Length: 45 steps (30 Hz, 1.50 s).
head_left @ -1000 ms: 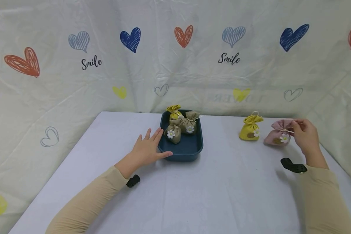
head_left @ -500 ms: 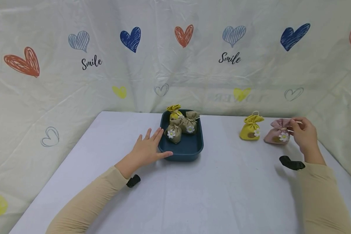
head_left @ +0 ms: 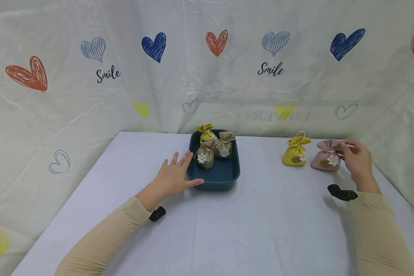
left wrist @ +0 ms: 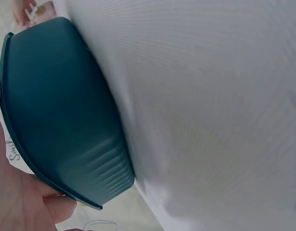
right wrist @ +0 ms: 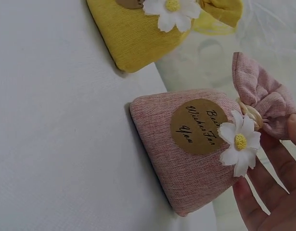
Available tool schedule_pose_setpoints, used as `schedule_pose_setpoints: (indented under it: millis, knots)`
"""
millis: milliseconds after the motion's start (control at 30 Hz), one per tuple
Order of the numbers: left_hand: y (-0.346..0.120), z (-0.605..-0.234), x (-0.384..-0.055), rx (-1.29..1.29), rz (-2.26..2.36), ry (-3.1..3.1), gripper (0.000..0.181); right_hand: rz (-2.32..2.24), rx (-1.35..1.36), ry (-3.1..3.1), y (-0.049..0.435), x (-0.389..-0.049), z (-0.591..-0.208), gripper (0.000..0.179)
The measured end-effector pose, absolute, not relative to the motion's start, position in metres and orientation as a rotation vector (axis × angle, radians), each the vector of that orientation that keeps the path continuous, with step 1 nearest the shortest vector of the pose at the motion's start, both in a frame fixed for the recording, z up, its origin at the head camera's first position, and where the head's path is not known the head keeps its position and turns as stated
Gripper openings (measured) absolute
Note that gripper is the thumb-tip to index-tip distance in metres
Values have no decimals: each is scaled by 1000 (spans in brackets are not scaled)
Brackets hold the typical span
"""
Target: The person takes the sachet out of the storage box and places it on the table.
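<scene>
My left hand (head_left: 172, 178) lies with spread, straight fingers over the left rim of a dark blue-green plastic tub (head_left: 215, 176). In the left wrist view the tub's ribbed outer wall (left wrist: 66, 106) fills the left side, fingers at its rim. On the right, my right hand (head_left: 358, 163) pinches the gathered top of a pink drawstring pouch (head_left: 322, 161) between thumb and fingers. A white daisy and a round "Best Wishes For You" sticker (right wrist: 198, 126) decorate the pouch, which stands on the table. Some fingers are behind the pouch's neck.
Just left of the pink pouch stands a yellow pouch (head_left: 294, 153). Inside the tub sit two olive-brown pouches, one in front (head_left: 205, 157), and a yellow pouch (head_left: 206, 134) at the back. A heart-printed curtain (head_left: 227, 84) hangs behind the white table (head_left: 262, 230).
My right hand has shifted slightly left, and the pink pouch has tipped from leaning right to nearly upright. My left hand and the tub have stayed put.
</scene>
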<state>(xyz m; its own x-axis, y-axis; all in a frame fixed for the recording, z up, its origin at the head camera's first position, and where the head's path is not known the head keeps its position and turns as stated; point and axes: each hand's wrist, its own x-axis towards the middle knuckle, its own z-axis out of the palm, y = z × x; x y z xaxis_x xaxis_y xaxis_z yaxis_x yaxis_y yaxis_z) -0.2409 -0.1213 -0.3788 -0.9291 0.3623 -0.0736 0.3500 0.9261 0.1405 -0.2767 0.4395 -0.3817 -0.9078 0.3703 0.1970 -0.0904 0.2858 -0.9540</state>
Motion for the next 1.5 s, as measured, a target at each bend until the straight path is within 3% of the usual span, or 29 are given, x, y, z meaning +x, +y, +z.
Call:
schedule_pose_setpoints:
  millis: [667, 967, 1500]
  knots:
    - [-121, -376, -240, 559, 197, 2981, 110, 1505, -378, -2351, 446, -265, -375, 16]
    - [-121, -377, -240, 559, 182, 2979, 110, 1378, -465, -2405, 447, -258, -366, 51]
    - [-122, -377, -241, 558, 179, 2984, 110, 1402, -358, -2331, 435, -249, -344, 32]
